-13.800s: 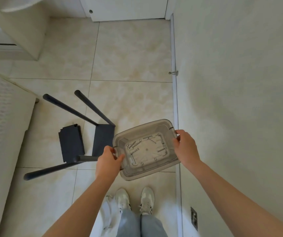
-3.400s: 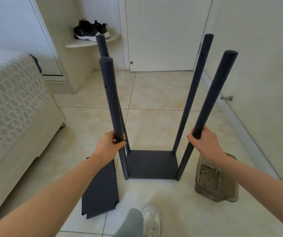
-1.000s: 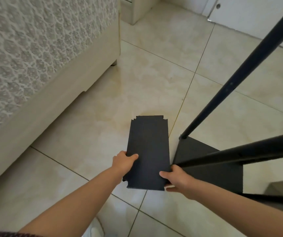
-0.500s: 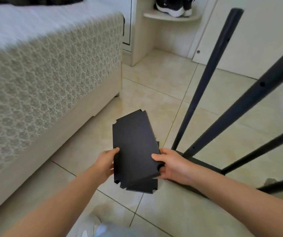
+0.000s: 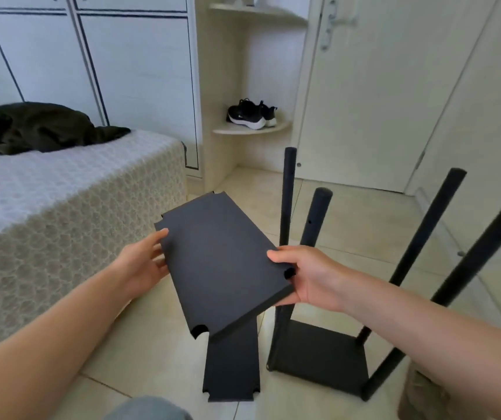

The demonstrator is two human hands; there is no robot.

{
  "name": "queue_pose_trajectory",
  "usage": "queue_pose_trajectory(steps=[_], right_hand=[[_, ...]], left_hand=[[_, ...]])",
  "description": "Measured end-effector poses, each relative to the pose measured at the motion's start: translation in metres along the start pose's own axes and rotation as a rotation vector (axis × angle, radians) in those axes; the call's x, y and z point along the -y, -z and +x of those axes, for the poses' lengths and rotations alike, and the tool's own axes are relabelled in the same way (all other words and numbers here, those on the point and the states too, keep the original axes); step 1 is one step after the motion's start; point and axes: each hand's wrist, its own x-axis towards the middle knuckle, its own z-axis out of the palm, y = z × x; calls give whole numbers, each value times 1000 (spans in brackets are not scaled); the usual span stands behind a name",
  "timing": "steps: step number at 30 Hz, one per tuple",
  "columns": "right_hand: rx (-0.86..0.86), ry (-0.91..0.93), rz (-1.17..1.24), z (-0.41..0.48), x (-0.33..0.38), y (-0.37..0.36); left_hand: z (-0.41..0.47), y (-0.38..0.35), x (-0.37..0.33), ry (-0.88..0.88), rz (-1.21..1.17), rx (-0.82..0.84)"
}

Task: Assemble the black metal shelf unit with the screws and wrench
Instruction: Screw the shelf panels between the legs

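I hold a black shelf panel [image 5: 222,262] in the air, tilted, with notched corners. My left hand [image 5: 144,265] grips its left long edge, fingers underneath and thumb on top. My right hand [image 5: 306,275] grips the right edge near a corner notch. A second black panel [image 5: 232,363] lies flat on the floor below it. To the right stands the partly built shelf frame [image 5: 319,357]: a bottom panel with several upright black poles [image 5: 287,204]. The clear plastic tray [image 5: 422,395] holding the screws shows at the bottom right, partly behind my right forearm.
A bed with a patterned cover [image 5: 61,213] stands close on the left, dark clothing [image 5: 40,127] on it. Behind are white wardrobe doors, a corner shelf with black sneakers [image 5: 250,115] and a closed door [image 5: 379,95]. Tiled floor lies around the frame.
I have lifted the panel higher off the floor and tilted it flatter. My head has come up, so the wardrobe, the door and the pole tops show now.
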Motion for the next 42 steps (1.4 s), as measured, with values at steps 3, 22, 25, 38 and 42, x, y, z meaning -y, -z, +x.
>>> queue_pose_trajectory(steps=[3, 22, 25, 38, 42], right_hand=[[-20, 23, 6, -26, 25, 14], [-254, 137, 257, -144, 104, 86], [-233, 200, 331, -153, 87, 83], [-584, 275, -49, -158, 120, 149], [-653, 261, -138, -153, 127, 180]], left_hand=[[-15, -14, -28, -30, 17, 42], [-82, -101, -93, -190, -115, -19], [-84, -120, -91, -208, -165, -56], [-86, -205, -80, -160, -178, 213], [-75, -220, -72, -159, -32, 264]])
